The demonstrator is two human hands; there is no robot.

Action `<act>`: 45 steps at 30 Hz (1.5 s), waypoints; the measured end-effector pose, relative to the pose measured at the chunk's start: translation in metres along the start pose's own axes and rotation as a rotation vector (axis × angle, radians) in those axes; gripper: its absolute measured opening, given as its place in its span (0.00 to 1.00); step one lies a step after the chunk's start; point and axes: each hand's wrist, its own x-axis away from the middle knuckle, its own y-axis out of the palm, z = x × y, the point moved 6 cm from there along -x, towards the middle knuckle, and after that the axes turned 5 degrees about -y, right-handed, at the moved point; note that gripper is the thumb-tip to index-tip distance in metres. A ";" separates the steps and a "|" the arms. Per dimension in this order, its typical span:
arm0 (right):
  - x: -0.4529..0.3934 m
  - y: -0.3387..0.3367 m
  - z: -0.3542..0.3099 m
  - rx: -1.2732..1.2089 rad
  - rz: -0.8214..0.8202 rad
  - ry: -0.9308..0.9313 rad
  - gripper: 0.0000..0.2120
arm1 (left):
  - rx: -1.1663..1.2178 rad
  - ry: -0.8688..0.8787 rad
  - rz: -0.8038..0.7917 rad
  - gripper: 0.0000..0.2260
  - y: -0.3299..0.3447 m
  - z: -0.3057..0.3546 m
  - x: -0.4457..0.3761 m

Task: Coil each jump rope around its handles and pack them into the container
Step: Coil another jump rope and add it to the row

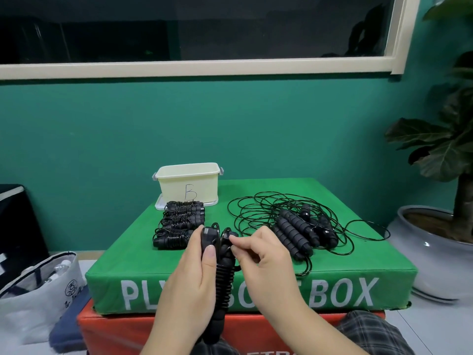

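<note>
1. Lay at far left on the floor: a white tote bag (38, 290), printed with a round logo.
2. Stood at the back left of the green plyo box (332, 278): a cream container (189, 185), open-topped, marked "B"; sat on its white lid (160, 208).
3. Lined up just in front of the container: four coiled jump ropes (179, 226), cord wound round paired handles.
4. Gripped upright by the left hand (194, 275), thumb pressed along the handle: a part-wound jump rope (224, 275), held above the box's near edge.
5. Pinched by the right hand (263, 254), thumb and forefinger closed on the cord end at the handle tops.
6. Sprawled at right on the box: loose jump ropes (297, 226), cords tangled around ribbed handles.
7. Stood at far right: a potted plant (440, 149) in a grey pot.
</note>
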 end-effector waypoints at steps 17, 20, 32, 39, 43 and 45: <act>-0.005 0.002 -0.006 -0.003 -0.089 -0.092 0.16 | 0.404 -0.129 0.159 0.18 -0.005 -0.005 -0.002; 0.000 0.007 0.007 -0.011 -0.184 0.075 0.13 | 0.446 -0.135 0.208 0.22 -0.009 -0.008 -0.003; 0.007 0.033 0.008 -0.360 -0.436 0.313 0.15 | 0.471 -0.253 0.302 0.19 -0.008 -0.024 -0.005; 0.018 0.050 0.003 -0.370 -0.687 0.317 0.40 | 0.640 -0.406 0.340 0.24 -0.002 -0.039 -0.007; 0.014 0.049 0.001 -0.364 -0.613 0.264 0.40 | 0.666 -0.377 0.344 0.17 -0.003 -0.030 -0.006; 0.014 0.045 0.001 -0.405 -0.539 0.254 0.36 | 0.670 -0.359 0.332 0.16 -0.003 -0.026 -0.005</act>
